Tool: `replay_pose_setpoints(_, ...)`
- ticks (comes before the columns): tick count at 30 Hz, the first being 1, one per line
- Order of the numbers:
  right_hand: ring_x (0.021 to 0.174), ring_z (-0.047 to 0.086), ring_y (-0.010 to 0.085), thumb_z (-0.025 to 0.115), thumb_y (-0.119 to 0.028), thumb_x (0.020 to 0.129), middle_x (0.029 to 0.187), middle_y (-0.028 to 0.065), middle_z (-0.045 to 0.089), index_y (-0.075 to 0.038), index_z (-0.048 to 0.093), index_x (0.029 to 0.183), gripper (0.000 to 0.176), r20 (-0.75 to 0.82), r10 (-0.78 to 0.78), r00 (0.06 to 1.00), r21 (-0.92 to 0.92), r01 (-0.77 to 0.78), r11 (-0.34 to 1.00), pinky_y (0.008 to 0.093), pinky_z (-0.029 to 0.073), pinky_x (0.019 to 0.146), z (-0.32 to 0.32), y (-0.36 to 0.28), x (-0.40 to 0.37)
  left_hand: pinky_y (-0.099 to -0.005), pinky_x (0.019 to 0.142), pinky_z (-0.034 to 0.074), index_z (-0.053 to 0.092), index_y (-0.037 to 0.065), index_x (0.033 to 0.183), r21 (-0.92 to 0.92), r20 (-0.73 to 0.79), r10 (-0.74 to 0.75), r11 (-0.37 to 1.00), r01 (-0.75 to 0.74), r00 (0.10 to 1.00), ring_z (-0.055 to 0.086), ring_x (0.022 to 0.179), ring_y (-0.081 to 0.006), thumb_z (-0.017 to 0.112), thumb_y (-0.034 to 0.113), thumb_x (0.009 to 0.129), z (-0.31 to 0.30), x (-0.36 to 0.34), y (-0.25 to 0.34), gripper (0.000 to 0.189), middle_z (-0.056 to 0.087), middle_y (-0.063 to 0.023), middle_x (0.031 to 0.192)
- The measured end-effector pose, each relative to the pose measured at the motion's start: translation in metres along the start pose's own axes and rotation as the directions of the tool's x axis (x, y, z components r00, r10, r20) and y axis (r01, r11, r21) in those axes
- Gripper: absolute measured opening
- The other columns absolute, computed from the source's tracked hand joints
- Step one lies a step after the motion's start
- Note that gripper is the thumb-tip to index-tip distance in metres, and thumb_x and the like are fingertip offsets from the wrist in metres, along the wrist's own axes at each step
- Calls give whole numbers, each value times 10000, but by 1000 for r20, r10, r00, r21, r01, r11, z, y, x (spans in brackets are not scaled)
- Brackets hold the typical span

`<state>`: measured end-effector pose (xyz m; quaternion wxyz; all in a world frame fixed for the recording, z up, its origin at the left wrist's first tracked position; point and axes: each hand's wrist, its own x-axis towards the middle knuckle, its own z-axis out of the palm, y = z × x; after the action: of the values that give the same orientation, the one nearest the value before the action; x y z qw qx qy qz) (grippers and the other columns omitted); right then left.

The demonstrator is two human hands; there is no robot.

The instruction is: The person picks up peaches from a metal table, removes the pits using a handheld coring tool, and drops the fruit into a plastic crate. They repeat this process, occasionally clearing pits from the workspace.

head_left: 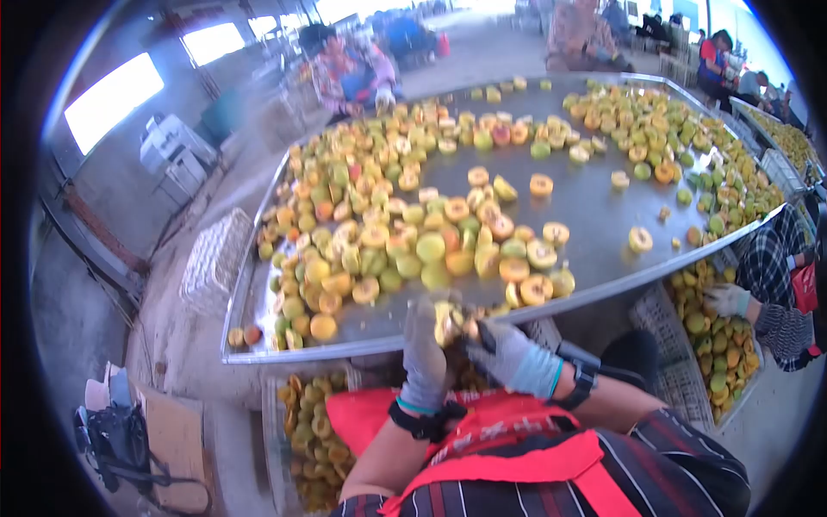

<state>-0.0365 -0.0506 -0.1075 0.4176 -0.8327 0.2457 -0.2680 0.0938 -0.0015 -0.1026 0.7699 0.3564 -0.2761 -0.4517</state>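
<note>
My left hand (424,355), in a grey work glove, is closed around a cut yellow peach (445,324) just off the table's near edge. Close against it, my right hand (517,358), gloved with dark fingertips, has its fingers pinched together beside the fruit. What the right fingers grip is too small and blurred to make out. Beyond both hands, a heap of halved yellow-green peaches (405,246) spreads over the metal table (594,202), several with pit or hollow showing.
Crates of peaches stand below the table at left (314,431) and right (711,345). A co-worker's gloved hand (729,300) reaches into the right crate. A white basket (215,258) sits by the table's left side. Another person (349,73) is across the table.
</note>
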Motion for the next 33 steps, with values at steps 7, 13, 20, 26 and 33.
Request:
replay_pose_setpoints(7,781,584,320,560,-186,850,846,177,603,-24,516,1002,227,178,301,937,409,-349,843,379,460,689,9,-2,8,-289,840,450,573,16,989,47,-79,90,995,-87,993,560,917,-158,545,67,872,2,-4,-14,131,593,-73,994)
replay_pose_setpoints(13,797,593,360,553,-210,833,874,190,603,-51,514,1038,263,164,-40,986,-122,60,991,412,478,701,10,7,3,-273,773,466,607,4,922,292,48,115,949,-124,992,575,828,-136,577,44,839,-8,0,-4,96,619,-68,928)
replay_pose_setpoints(20,825,581,348,547,-216,835,940,170,588,-73,498,1072,281,226,-9,974,236,-46,971,405,478,745,4,-9,-4,-282,722,477,624,-6,857,369,58,-23,929,0,998,583,761,-142,590,79,814,-1,-1,14,102,633,-91,838)
replay_pose_setpoints(26,747,592,332,517,-243,859,881,165,597,-78,519,1040,246,496,299,815,325,-494,807,403,486,695,-6,-27,-4,-239,719,483,630,-18,878,370,36,104,923,-110,994,581,771,-113,616,3,796,-4,-8,2,86,648,-83,870)
replay_pose_setpoints(33,382,493,146,525,-379,844,549,41,521,-100,527,901,284,606,387,695,267,-636,724,261,388,347,2,-10,-13,-292,743,487,632,-19,844,516,272,-265,851,92,925,590,772,-136,621,25,780,-18,2,9,78,629,-78,832)
